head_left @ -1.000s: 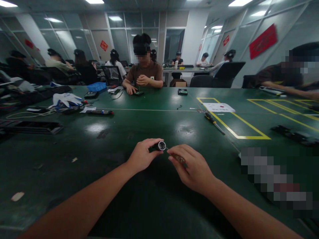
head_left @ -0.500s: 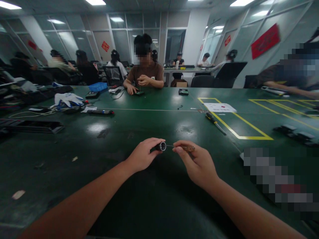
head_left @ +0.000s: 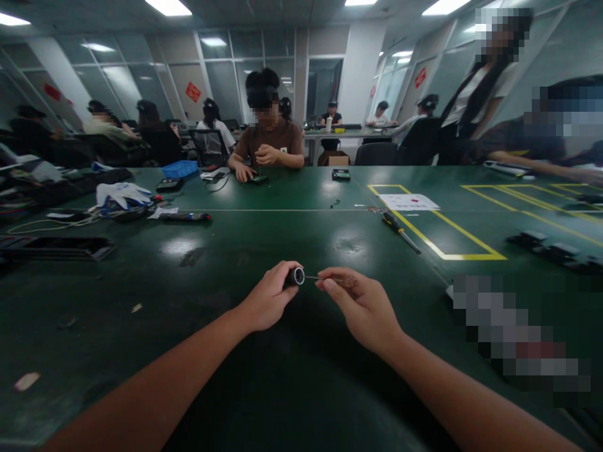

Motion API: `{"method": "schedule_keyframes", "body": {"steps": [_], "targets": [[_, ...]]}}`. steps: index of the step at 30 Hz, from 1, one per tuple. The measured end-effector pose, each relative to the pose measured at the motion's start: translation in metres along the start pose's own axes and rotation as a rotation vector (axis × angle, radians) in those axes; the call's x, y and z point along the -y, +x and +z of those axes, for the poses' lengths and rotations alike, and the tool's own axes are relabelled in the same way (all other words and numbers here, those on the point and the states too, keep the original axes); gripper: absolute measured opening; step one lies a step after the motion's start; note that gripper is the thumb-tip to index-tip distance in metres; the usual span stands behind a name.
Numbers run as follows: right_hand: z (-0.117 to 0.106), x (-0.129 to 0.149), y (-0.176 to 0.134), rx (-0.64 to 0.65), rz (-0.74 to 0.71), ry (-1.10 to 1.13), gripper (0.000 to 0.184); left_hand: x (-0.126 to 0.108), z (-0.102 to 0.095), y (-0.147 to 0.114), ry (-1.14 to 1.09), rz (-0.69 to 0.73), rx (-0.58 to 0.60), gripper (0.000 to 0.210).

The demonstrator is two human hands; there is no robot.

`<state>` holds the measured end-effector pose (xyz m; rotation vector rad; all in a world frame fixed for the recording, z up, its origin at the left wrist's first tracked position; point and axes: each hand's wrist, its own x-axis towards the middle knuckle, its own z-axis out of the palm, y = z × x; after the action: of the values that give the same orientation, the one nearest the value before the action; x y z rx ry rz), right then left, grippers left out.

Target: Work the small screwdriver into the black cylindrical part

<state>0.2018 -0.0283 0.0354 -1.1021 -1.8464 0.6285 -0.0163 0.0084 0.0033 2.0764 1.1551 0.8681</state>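
My left hand (head_left: 264, 300) is closed around a short black cylinder (head_left: 291, 277), its silver-rimmed open end turned toward the right. What the cylinder belongs to I cannot make out. In my right hand (head_left: 370, 307) is a small screwdriver (head_left: 347, 281) with a see-through brownish handle, held lengthwise in the fingers. Its thin shaft points left at the cylinder's open end; whether the tip touches or enters is too small to tell. Both hands are above the green table (head_left: 245, 389).
A larger black-and-yellow screwdriver (head_left: 400, 231) lies beyond my right hand, near a paper sheet (head_left: 409, 201). White gloves (head_left: 123, 196), a dark pen-like tool (head_left: 184, 217) and a blue basket (head_left: 179, 169) are on the left. Opposite, a co-worker (head_left: 269, 141) handles a small device.
The view has shifted slightly, so the table and both hands appear further left. A standing person has come into view at the right. Both hands keep their holds.
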Motion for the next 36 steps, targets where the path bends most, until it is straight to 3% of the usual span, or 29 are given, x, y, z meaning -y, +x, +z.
{"method": "schedule_keyframes", "body": {"steps": [3,8,10,18,25,32,36], "targets": [[0.0,0.002,0.0,-0.001,0.005,0.041,0.019,-0.003,0.002,-0.001,0.057,-0.005,-0.022,0.038],[-0.001,0.017,-0.005,0.208,-0.313,-0.146,0.021,-0.004,0.003,0.002,0.087,-0.074,-0.025,0.026],[-0.001,0.02,-0.007,0.259,-0.36,-0.147,0.023,-0.003,0.003,0.003,0.075,-0.091,-0.008,0.019],[0.002,0.01,-0.004,0.112,0.021,0.104,0.018,0.002,0.002,0.003,0.056,-0.063,-0.047,0.02],[0.002,0.013,-0.006,0.178,-0.23,-0.116,0.02,0.001,-0.001,0.004,0.047,-0.006,-0.068,0.014],[-0.004,0.017,-0.006,0.023,-0.217,-0.137,0.015,0.004,0.0,0.004,0.01,-0.032,-0.095,0.016],[-0.005,0.017,-0.007,0.052,-0.239,-0.129,0.014,0.001,0.0,0.003,-0.014,-0.007,-0.064,0.016]]}}
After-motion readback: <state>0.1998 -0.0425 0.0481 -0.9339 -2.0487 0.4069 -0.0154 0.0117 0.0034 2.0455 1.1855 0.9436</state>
